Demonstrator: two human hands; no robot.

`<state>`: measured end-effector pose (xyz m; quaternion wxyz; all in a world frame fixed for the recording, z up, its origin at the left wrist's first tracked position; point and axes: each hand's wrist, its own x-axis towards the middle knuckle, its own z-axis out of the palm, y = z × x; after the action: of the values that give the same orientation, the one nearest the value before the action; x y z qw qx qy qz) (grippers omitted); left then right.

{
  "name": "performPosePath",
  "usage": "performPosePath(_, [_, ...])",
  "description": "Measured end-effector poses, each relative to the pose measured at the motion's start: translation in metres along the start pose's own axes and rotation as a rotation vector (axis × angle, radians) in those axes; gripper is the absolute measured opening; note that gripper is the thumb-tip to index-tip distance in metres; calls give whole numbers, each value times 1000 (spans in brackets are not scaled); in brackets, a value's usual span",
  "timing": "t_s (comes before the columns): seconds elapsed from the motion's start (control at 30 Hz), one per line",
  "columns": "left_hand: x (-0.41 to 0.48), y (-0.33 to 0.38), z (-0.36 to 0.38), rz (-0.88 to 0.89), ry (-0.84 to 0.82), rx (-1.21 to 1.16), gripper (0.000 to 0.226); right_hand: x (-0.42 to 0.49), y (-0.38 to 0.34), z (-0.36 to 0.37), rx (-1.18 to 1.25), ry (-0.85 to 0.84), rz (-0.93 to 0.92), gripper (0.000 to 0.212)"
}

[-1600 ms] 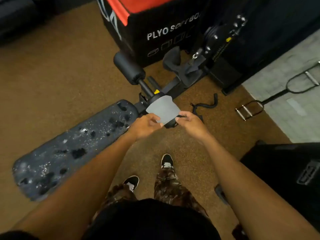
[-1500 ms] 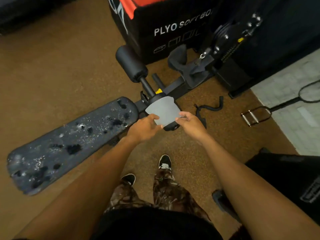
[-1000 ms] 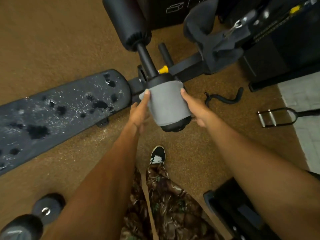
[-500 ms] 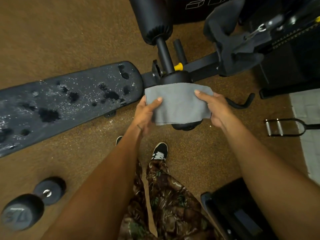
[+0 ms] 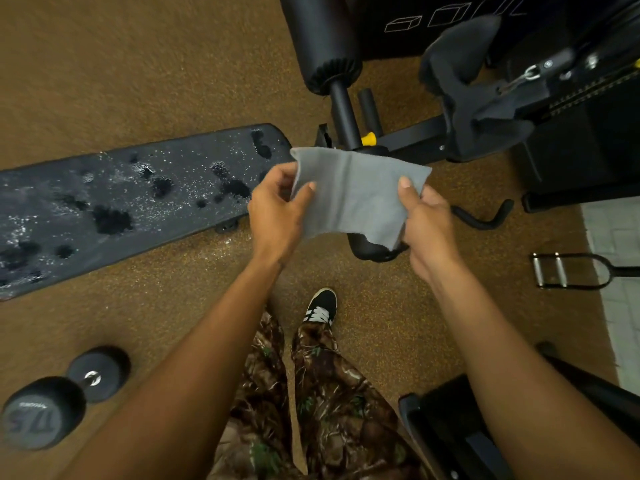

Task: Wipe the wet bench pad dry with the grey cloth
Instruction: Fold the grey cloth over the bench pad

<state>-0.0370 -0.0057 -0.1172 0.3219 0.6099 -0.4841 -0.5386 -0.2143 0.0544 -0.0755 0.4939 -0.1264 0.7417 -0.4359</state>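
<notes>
The wet top of the bench pad (image 5: 121,202) lies open along its near long edge, the post (image 5: 343,112) and foam roller (image 5: 318,39) crowd its right end, and a dumbbell (image 5: 52,410) sits on the floor well apart from that edge.

You're in camo pants (image 5: 332,393), woodland print w/ browns, greens & pale twigs. One shoe (image 5: 320,306) shows: black sneaker, white stripes + laces. Left hand (image 5: 277,213), right hand (image 5: 429,226) & forearms (image 5: 214,334) bare.
</notes>
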Motion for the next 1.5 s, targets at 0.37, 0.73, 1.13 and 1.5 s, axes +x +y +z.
performPosePath(0.37, [-38,3,-14,591,16,482,18,-33,22,81,432,-274,200,58])
performPosePath(0.73, [-30,-15,-53,440,95,427,29,-16,32,112,453,-294,352,57])
performPosePath(1.13, [49,-33,-90,-310,-323,-384,20,-7,26,129,396,-482,504,37])
performPosePath(1.5, [123,-114,-91,288,-196,848,59,86,83,179,388,-275,480,31])
